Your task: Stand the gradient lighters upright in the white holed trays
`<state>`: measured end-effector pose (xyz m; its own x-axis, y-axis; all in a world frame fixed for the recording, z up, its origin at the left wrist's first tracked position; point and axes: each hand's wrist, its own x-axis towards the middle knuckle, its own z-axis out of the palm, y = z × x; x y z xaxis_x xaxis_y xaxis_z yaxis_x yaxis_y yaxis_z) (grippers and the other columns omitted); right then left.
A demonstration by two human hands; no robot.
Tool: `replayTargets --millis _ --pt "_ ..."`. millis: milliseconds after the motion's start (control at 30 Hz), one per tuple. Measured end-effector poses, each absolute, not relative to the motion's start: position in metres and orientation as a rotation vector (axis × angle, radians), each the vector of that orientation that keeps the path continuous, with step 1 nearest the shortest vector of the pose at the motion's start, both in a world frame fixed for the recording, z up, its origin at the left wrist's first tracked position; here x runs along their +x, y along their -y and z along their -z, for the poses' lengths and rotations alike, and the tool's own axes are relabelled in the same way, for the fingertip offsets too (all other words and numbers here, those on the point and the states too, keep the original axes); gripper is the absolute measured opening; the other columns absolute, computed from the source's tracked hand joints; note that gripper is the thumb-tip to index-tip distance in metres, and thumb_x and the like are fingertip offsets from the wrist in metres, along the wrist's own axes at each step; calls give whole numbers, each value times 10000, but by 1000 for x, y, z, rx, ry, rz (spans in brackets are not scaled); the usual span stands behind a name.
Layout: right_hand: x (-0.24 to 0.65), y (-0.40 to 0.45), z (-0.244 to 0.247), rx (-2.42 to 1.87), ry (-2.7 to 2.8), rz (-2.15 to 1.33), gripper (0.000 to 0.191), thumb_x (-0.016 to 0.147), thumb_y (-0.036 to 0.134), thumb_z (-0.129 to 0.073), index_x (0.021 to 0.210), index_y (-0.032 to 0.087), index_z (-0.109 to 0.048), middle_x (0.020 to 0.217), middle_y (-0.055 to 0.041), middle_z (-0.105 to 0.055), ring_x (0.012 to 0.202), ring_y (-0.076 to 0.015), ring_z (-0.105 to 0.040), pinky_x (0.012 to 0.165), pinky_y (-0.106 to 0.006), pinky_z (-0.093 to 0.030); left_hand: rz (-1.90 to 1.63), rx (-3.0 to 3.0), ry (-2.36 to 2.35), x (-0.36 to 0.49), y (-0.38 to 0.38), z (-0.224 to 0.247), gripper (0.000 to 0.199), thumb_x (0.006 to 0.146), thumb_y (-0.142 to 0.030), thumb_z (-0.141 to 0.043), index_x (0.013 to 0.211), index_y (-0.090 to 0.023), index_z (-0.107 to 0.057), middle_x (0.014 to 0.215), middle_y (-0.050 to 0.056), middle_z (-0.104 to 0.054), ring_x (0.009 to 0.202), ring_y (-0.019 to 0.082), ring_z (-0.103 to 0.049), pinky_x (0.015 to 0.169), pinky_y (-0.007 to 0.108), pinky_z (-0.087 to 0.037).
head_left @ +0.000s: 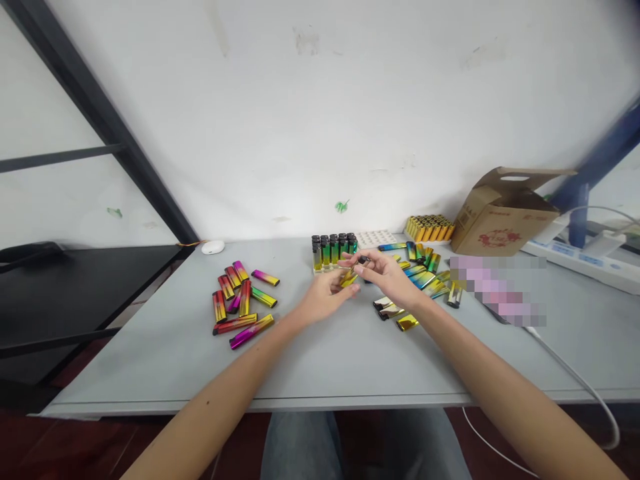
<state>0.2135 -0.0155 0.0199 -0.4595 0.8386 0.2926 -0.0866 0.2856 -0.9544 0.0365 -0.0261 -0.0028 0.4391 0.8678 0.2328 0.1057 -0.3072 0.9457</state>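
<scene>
My left hand (327,292) is closed around the lower part of a yellow metallic lighter (349,279), held slantwise above the table. At its dark top end, the fingers of my right hand (387,275) are pinched together. Just behind my hands, rows of upright green-and-yellow lighters (330,252) with black tops stand in a pale tray, partly hidden by my fingers. Loose blue, green, yellow and silver lighters (423,279) lie scattered beside my right hand. To the left is a loose group of red, purple and yellow lighters (244,297).
A white tray with holes (377,239) and a block of packed gold lighters (430,229) stand near the wall. Right of them are an open cardboard box (500,223), a blurred-out phone-like item (493,290) with a cable, and a power strip (590,260). A white case (213,247) sits back left.
</scene>
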Motion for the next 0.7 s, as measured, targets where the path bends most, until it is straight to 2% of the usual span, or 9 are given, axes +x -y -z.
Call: replayTargets --millis 67,100,200,300,433,567,633,700 --pt "212 17 -20 -714 1678 -1326 356 841 486 -631 1104 248 -593 1028 -66 -716 798 -209 -683 790 -398 -533 -907 1652 -825 39 27 4 390 816 -513 -609 932 -141 -632 808 78 -702 703 168 -667 688 315 -536" --pt "212 17 -20 -729 1668 -1321 395 863 504 -589 1171 257 -571 1109 -79 -697 834 -213 -681 803 -402 -532 -882 1631 -832 40 27 4 388 820 -525 -599 870 -141 -619 765 79 -698 685 165 -666 675 311 -534" --pt "214 16 -25 -764 1584 -1304 509 952 571 -321 1315 257 -490 1323 -99 -588 1141 -246 -594 927 -428 -491 -874 1547 -840 39 27 4 386 803 -524 -628 858 -144 -582 843 114 -722 727 175 -687 672 303 -532" --pt "220 11 -29 -753 1466 -1308 675 944 629 -125 1354 214 -464 1339 -120 -573 1260 -263 -512 1004 -465 -443 -887 1438 -801 35 26 3 403 766 -504 -683 905 -155 -536 925 138 -733 773 195 -705 701 315 -534" --pt "229 1 -23 -728 1444 -1323 799 883 708 -64 1413 201 -380 1408 -130 -507 1285 -275 -491 1033 -482 -431 -885 1290 -766 30 22 1 437 759 -533 -678 928 -185 -474 830 113 -741 703 209 -707 696 347 -533" --pt "234 -5 -14 -669 1429 -1368 817 873 707 -16 1453 201 -291 1473 -120 -430 1331 -256 -443 1048 -476 -423 -951 1157 -706 28 18 2 490 819 -680 -475 803 -191 -451 718 93 -712 613 200 -673 632 343 -514" --pt "236 -7 -13 -665 1415 -1352 818 872 705 -11 1453 202 -290 1476 -119 -426 1335 -254 -437 1047 -479 -423 -1004 1134 -695 28 18 1 477 834 -660 -473 812 -184 -479 740 83 -699 617 186 -658 632 338 -509" --pt "238 -7 -14 -683 1400 -1328 814 871 707 -16 1443 210 -311 1469 -118 -436 1330 -258 -444 1036 -481 -431 -1042 1119 -700 28 19 -2 419 834 -595 -533 900 -182 -527 798 67 -685 609 158 -625 612 321 -495"
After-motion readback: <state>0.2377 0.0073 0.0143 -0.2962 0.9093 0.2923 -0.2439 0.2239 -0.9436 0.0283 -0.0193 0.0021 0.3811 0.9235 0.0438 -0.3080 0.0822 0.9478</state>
